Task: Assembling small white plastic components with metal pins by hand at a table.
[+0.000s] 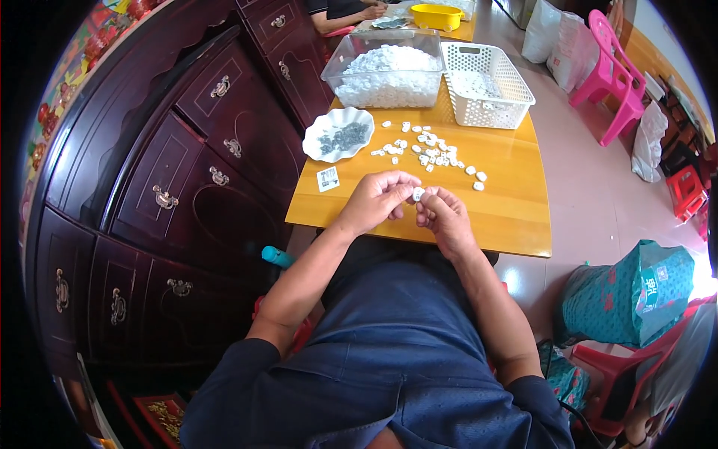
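Note:
Over the near edge of the yellow wooden table [329,209], my left hand [381,198] and my right hand [446,217] meet. Between their fingertips they pinch one small white plastic piece [418,194]; its exact kind is too small to tell. Just beyond my hands lie many loose white plastic pieces [441,155], some single and some clustered. A white scalloped dish [311,144] holding small dark grey parts [344,139] stands left of them. Close to my left hand is a square white card with a printed pattern [327,179].
A clear plastic bin [383,95] heaped with white pieces and a white perforated basket [497,112] stand at the table's far end. Dark drawers [172,194] flank the left. Another person's hand [374,11] shows behind, near a yellow basin [437,16]. A teal bag [621,292] is at right.

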`<state>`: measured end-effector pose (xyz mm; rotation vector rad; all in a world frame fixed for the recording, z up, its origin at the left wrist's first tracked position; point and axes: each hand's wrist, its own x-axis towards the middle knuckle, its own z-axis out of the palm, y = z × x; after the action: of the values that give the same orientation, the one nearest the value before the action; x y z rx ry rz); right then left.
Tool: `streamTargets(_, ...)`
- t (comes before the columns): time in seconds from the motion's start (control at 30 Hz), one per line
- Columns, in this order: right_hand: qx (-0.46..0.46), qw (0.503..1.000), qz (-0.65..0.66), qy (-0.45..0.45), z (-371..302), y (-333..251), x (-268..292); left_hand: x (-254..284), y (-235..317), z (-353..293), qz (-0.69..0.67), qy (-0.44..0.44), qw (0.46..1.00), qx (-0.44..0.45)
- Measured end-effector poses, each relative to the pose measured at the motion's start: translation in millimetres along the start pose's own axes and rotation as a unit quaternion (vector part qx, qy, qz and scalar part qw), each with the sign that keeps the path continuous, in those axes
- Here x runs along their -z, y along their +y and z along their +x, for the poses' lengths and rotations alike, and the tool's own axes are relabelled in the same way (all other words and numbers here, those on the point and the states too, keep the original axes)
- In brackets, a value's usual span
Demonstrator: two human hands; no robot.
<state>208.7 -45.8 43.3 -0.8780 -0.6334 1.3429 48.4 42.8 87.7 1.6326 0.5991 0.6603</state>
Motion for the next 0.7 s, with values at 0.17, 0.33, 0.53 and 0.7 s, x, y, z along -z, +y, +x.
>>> streamTargets(0.17,-0.012,0.999,0.031,0.001,1,1,4,-10,3,-1,0.061,0.028,0.994,-0.087)
streamTargets(0.33,-0.008,1.000,0.013,0.006,4,4,9,-11,-2,4,0.183,0.041,0.972,-0.144)
streamTargets(0.53,0.028,0.998,0.013,0.063,12,8,16,-22,-10,21,0.189,0.044,0.978,-0.082)
streamTargets(0.7,0.184,0.962,0.069,0.191,18,-10,37,-41,-29,57,0.218,0.049,0.967,-0.121)
